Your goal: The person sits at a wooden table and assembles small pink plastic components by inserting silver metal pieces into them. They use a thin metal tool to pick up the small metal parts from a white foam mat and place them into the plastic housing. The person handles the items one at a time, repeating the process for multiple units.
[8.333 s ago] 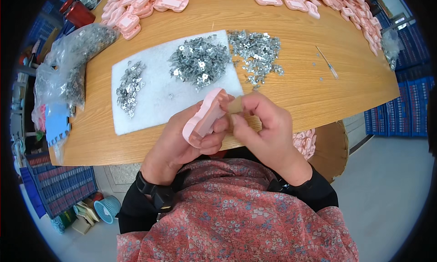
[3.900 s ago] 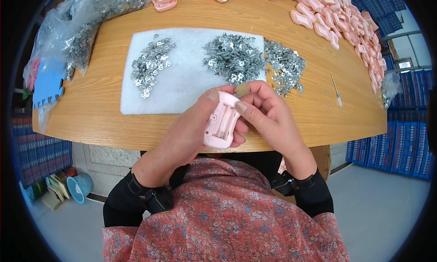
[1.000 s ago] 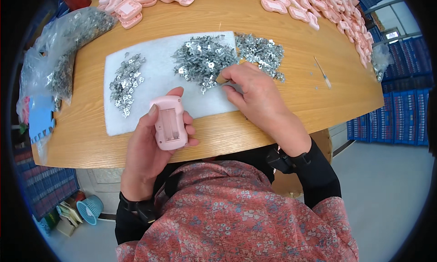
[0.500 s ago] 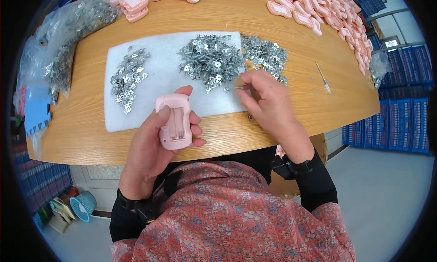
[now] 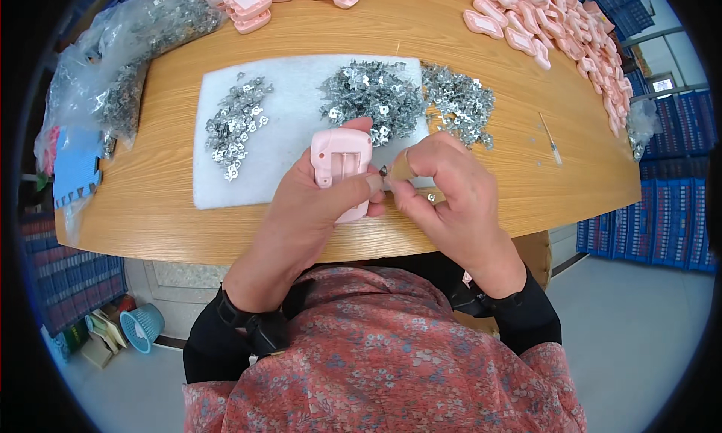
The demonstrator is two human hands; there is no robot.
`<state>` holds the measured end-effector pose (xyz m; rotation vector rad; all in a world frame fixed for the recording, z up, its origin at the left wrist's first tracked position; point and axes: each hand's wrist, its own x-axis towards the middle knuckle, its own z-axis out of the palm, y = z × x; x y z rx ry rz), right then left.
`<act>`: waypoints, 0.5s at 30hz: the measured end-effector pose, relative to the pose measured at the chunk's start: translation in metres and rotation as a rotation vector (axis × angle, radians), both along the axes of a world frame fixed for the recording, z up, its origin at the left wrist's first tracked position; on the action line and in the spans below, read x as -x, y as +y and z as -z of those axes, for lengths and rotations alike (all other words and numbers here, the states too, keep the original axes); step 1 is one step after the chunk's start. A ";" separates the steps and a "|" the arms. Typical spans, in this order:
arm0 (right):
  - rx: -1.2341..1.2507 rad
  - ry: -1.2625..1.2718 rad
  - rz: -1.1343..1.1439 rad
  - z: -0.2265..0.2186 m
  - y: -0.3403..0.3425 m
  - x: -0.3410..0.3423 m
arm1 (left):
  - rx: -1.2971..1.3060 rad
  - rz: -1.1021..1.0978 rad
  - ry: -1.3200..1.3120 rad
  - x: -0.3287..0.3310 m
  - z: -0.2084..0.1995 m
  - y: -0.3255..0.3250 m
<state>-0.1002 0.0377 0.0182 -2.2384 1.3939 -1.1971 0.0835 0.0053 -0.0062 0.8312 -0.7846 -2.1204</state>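
My left hand point(image 5: 293, 211) is closed round a pink plastic housing point(image 5: 340, 142), its open battery compartment facing up. The thumb lies across the lower part of that compartment. Close to the housing's right side, my right hand point(image 5: 460, 196) pinches a small metal contact piece point(image 5: 383, 171) between thumb and forefinger. Just beyond both hands is a white foam mat point(image 5: 293, 102). It bears a small heap of metal clips point(image 5: 237, 128) at the left and a bigger heap of metal pieces point(image 5: 372, 95) at the right.
Another metal heap point(image 5: 465, 106) lies on the wooden table point(image 5: 519, 177) beside the mat. Pink housings point(image 5: 519, 16) are piled along the far edge. Clear bags of metal parts point(image 5: 113, 72) stand at the left, near a blue foam piece point(image 5: 77, 162). A thin pointed tool point(image 5: 551, 140) lies at right.
My left hand has brought the housing up and to the right, its thumb sliding down over the compartment. My right hand, now turned inward, holds the metal piece near it. The whole view has shifted slightly.
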 end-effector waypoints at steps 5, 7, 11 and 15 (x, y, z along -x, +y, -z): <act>-0.090 -0.085 0.038 -0.001 0.006 -0.001 | 0.011 0.004 -0.032 0.000 0.002 -0.002; -0.304 -0.245 0.047 0.001 0.006 0.002 | 0.023 0.010 -0.056 0.000 0.000 -0.001; -0.674 -0.614 -0.006 0.005 0.007 0.007 | 0.035 0.000 -0.066 0.004 0.001 0.001; -0.691 -0.801 -0.038 0.007 0.005 0.009 | -0.026 0.084 -0.016 0.004 -0.003 0.001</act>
